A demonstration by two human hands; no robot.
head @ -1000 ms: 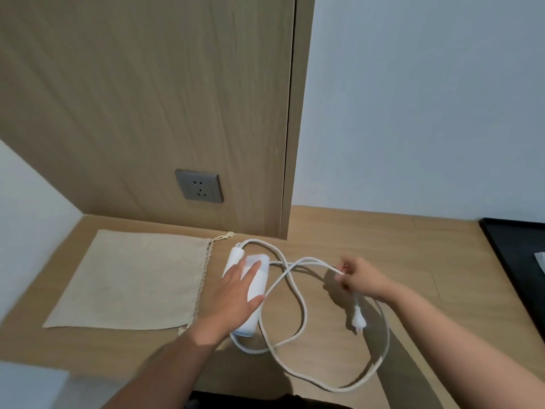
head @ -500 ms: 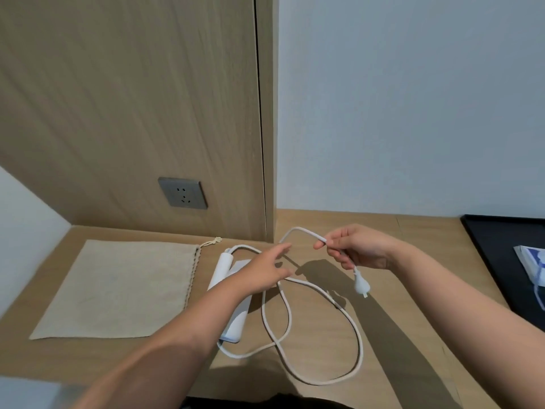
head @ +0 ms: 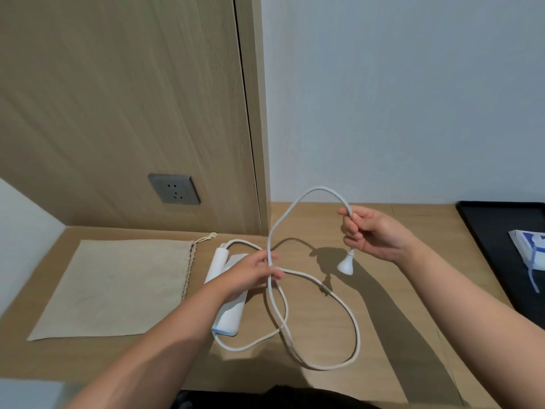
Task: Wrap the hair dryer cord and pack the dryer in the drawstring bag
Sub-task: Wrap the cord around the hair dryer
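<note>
Folded white hair dryer [head: 228, 302] lies flat on the wooden desk [head: 398, 320], just right of the beige drawstring bag [head: 118, 287], which lies flat with its mouth and knotted drawstring toward the dryer. Left forearm crosses over the dryer and hides its middle.

Left hand [head: 250, 276] is above the dryer, fingers curled loosely around the white cord [head: 351, 314] where it crosses itself. Right hand [head: 371, 234] is raised off the desk, closed around the cord near its end; the plug [head: 345, 265] hangs below the fist, clear of the surface. Cord arches between the hands, and the rest loops on the desk in front of the dryer.

Grey wall socket [head: 174, 189] on the wood panel behind the bag. Black tray [head: 486, 231] at far right, cut off by the frame; a white-and-blue packet [head: 530, 252] on it, too cropped to identify.
</note>
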